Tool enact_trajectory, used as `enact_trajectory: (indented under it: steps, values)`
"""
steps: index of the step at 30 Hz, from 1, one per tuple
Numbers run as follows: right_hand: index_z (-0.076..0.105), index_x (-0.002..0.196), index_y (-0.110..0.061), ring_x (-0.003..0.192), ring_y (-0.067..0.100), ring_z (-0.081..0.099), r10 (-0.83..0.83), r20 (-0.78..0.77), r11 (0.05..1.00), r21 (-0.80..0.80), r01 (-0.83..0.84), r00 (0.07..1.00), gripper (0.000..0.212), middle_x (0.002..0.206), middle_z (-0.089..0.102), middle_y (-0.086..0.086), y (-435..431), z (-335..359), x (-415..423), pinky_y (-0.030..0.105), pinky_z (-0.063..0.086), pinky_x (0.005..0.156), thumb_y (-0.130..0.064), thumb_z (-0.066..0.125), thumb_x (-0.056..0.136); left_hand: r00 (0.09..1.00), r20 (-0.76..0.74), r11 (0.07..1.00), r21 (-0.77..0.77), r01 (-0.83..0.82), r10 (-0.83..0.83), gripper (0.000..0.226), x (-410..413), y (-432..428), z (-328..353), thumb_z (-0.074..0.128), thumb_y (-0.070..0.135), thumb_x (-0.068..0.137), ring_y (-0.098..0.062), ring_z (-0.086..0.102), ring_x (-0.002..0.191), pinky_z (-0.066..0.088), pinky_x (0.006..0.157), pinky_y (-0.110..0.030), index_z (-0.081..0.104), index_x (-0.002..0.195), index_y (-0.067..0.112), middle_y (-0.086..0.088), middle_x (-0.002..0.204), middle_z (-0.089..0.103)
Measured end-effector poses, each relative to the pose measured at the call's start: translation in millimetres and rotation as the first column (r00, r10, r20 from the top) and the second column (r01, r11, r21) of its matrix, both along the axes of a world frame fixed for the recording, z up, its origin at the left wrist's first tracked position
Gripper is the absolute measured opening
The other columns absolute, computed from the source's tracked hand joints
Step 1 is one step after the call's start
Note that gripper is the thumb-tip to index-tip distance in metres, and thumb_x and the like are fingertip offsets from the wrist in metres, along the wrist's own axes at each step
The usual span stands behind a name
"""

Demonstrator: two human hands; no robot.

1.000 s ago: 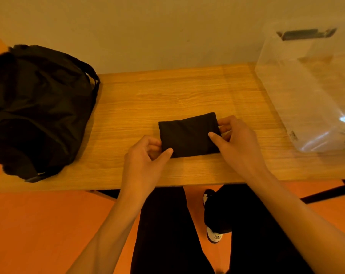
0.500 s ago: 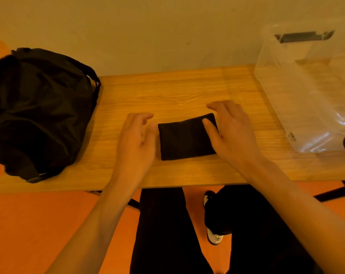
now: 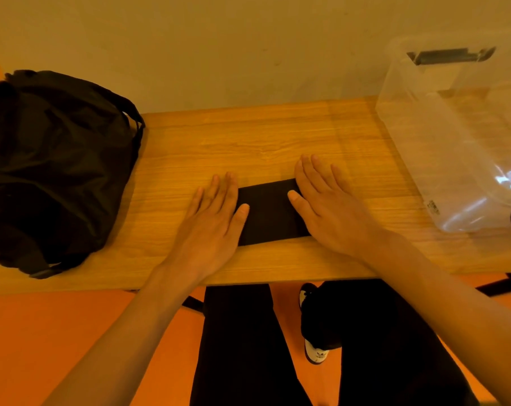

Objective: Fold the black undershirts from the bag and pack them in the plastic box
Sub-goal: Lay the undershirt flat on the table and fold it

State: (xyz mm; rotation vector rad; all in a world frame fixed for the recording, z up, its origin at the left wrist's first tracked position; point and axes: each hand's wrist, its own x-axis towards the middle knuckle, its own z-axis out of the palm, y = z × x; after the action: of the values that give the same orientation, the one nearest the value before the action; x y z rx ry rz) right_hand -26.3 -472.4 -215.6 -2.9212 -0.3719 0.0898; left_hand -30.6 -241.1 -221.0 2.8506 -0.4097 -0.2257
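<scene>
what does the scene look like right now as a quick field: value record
undershirt: folded black rectangle, flat on table
left hand: flat at its left edge, thumb on it
right hand: flat over its right end
bag: black, table's left end
plastic box: clear, table's right end, no undershirt visible inside

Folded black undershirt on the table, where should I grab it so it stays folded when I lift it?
Probably by its two short ends, coming in from left and right, fingers under, thumbs on top. The undershirt lies flat as a wide rectangle, and the left hand and right hand rest flat on those ends.
</scene>
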Motion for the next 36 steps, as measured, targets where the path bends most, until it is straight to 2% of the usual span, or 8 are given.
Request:
enact_trajectory:
  steps: [4, 6, 9, 13, 17, 22, 31, 36]
  values:
    - [0.003, 0.161, -0.017, 0.153, 0.011, -0.014, -0.002, 0.114, 0.996, 0.087, -0.008, 0.993, 0.071, 0.168, -0.005, 0.000, -9.4, 17.3, 8.8, 0.034, -0.011, 0.124, -0.054, -0.004, 0.100, 0.984, 0.039, 0.915, -0.377, -0.144, 0.171, 0.066, -7.6, 6.0, 28.0, 0.006, 0.056, 0.102, 0.004, -0.012, 0.151, -0.005, 0.123, -0.021, -0.006, 0.161, 0.029, 0.014, 0.167, -0.009]
    - [0.009, 0.161, -0.015, 0.154, 0.012, -0.011, 0.022, 0.148, 0.998, 0.062, -0.032, 0.989, 0.068, 0.168, 0.000, 0.001, -6.3, 23.4, 15.3, 0.035, -0.009, 0.125, -0.050, 0.002, 0.103, 0.970, 0.082, 0.882, -0.438, -0.172, 0.230, 0.064, -7.0, -5.0, 40.6, 0.012, 0.052, 0.105, 0.005, -0.006, 0.150, -0.002, 0.120, -0.018, 0.001, 0.162, 0.026, 0.011, 0.169, -0.002]
    - [0.010, 0.161, -0.012, 0.154, 0.015, -0.011, 0.135, 0.132, 0.991, -0.042, -0.130, 0.982, 0.074, 0.168, 0.000, 0.005, 6.3, 18.5, 22.1, 0.037, -0.009, 0.125, -0.052, -0.004, 0.100, 0.982, 0.182, 0.981, -0.191, -0.025, 0.060, 0.061, -7.6, -36.7, 36.6, 0.018, 0.045, 0.109, -0.007, -0.003, 0.154, -0.004, 0.122, -0.024, 0.002, 0.162, 0.019, 0.002, 0.169, -0.001]
    - [0.005, 0.161, -0.014, 0.154, 0.014, -0.012, 0.129, 0.046, 0.989, -0.081, -0.125, 0.991, 0.085, 0.169, 0.000, 0.005, 7.3, -2.7, 24.8, 0.036, -0.010, 0.125, -0.057, -0.014, 0.091, 0.990, 0.138, 0.999, 0.014, 0.029, -0.031, 0.068, -1.0, -50.6, 0.0, 0.008, 0.052, 0.106, -0.010, -0.016, 0.154, -0.010, 0.125, -0.032, -0.004, 0.162, 0.016, 0.000, 0.170, -0.009]
    - [0.003, 0.161, -0.014, 0.154, 0.011, -0.011, 0.029, -0.002, 0.999, 0.023, -0.029, 1.000, 0.074, 0.169, 0.000, 0.003, 2.4, -9.0, 20.3, 0.035, -0.008, 0.126, -0.057, 0.000, 0.101, 0.991, 0.133, 0.999, 0.014, 0.030, -0.032, 0.075, 6.9, -43.9, -12.7, 0.004, 0.060, 0.100, -0.007, -0.021, 0.152, -0.012, 0.124, -0.033, -0.007, 0.162, 0.018, 0.003, 0.169, -0.013]
    - [0.004, 0.161, -0.010, 0.154, 0.013, -0.011, 0.015, 0.034, 0.999, 0.042, -0.017, 0.999, 0.088, 0.169, 0.001, 0.006, 4.6, -13.5, 17.0, 0.036, -0.008, 0.126, -0.060, -0.010, 0.091, 0.986, 0.161, 0.999, 0.026, 0.034, -0.037, 0.083, 7.8, -41.4, -13.5, -0.002, 0.064, 0.094, -0.008, -0.016, 0.154, -0.009, 0.125, -0.033, -0.002, 0.162, 0.017, 0.000, 0.170, -0.007]
    - [0.003, 0.161, -0.010, 0.154, 0.011, -0.009, -0.003, 0.006, 0.995, 0.103, 0.002, 1.000, 0.071, 0.169, 0.003, 0.005, 1.9, -15.3, 17.4, 0.032, -0.007, 0.125, -0.053, 0.009, 0.104, 0.986, 0.164, 1.000, 0.007, 0.016, -0.017, 0.087, 8.2, -40.8, -15.6, -0.001, 0.067, 0.092, -0.009, -0.014, 0.154, -0.007, 0.125, -0.032, -0.002, 0.162, 0.015, -0.001, 0.170, -0.005]
    - [0.002, 0.161, -0.011, 0.154, 0.011, -0.008, -0.007, -0.007, 0.995, 0.104, 0.008, 1.000, 0.073, 0.169, 0.002, 0.004, 2.8, -16.8, 18.0, 0.033, -0.004, 0.126, -0.054, 0.008, 0.102, 0.984, 0.175, 1.000, 0.006, 0.018, -0.018, 0.085, 8.1, -40.4, -17.6, 0.000, 0.066, 0.094, -0.008, -0.014, 0.154, -0.007, 0.125, -0.032, -0.001, 0.162, 0.016, -0.001, 0.170, -0.005]
